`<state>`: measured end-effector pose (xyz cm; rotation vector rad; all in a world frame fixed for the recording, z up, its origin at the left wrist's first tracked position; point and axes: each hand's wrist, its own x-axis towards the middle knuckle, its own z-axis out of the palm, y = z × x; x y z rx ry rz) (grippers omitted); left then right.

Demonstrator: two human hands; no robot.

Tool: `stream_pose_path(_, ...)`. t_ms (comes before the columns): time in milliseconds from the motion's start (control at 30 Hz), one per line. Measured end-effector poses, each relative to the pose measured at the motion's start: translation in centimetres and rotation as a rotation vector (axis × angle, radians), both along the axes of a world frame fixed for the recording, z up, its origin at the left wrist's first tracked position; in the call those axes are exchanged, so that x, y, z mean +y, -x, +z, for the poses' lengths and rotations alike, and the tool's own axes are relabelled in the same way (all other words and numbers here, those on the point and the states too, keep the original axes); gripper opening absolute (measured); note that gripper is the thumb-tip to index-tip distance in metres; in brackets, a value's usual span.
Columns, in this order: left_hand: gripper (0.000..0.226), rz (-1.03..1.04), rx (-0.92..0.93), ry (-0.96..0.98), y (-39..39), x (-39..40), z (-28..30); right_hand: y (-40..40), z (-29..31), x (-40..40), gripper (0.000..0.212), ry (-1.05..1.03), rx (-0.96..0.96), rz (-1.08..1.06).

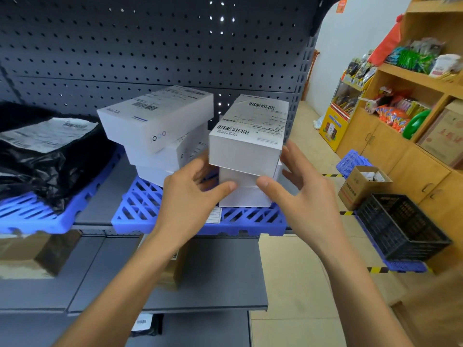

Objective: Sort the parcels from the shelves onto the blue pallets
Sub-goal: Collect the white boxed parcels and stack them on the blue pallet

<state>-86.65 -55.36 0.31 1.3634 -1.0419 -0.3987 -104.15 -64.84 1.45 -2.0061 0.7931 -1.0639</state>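
Two stacks of white labelled boxes stand on a blue pallet (160, 209) on the grey shelf. The right stack's top box (246, 144) sits skewed on two lower white boxes (244, 191). My left hand (193, 196) touches the left side of that stack, thumb on the front of a lower box. My right hand (295, 194) touches its right side, thumb under the top box's front corner. Both hands press against the stack without lifting it. The left stack (160, 131) has three tilted boxes. Black plastic parcels (45, 156) lie on a second blue pallet (32, 216) at left.
A brown parcel (32, 254) and another behind my left arm sit on the lower shelf, a small black parcel (146, 324) below that. On the floor at right are a black crate (403, 226), a cardboard box (360, 186) and blue pallets (353, 161). Wooden shelves (413, 73) hold goods.
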Motion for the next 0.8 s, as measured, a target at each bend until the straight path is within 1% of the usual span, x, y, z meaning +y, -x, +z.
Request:
stream_pose_path(67,0.068,-0.04,-0.013,0.054,0.2,0.1,0.6,-0.2,0.6,0.2,0.062,0.053,-0.052,0.048)
stream_pose_path(100,0.068,-0.053,-0.015,0.084,0.3,0.2,0.9,-0.3,0.7,0.1,0.057,0.063,-0.072,0.054)
stream_pose_path(200,0.068,-0.051,0.023,0.156,0.5,-0.1,1.6,-0.4,0.4,-0.7,0.055,0.028,-0.112,0.086)
stream_pose_path(300,0.065,-0.056,0.013,0.15,0.3,-0.5,1.7,-0.2,0.4,-1.3,0.048,0.033,-0.093,0.101)
stream_pose_path(400,0.057,-0.064,-0.013,0.135,0.2,-0.7,1.9,-0.1,0.7,-1.9,0.039,0.053,-0.068,0.094)
stream_pose_path(533,0.051,-0.053,-0.017,0.13,0.2,-1.0,2.1,-0.3,1.0,-2.5,0.029,0.049,-0.073,0.087)
stream_pose_path(600,0.05,-0.045,-0.022,0.13,0.3,-1.1,2.2,-0.5,1.0,-2.6,0.028,0.046,-0.085,0.063)
stream_pose_path(733,0.051,-0.028,-0.014,0.131,0.4,-1.2,2.1,-0.7,0.8,-2.8,0.02,0.052,-0.122,-0.015)
stream_pose_path(800,0.052,-0.018,-0.012,0.127,0.4,-1.2,2.1,-0.8,0.5,-2.6,0.024,0.068,-0.137,-0.057)
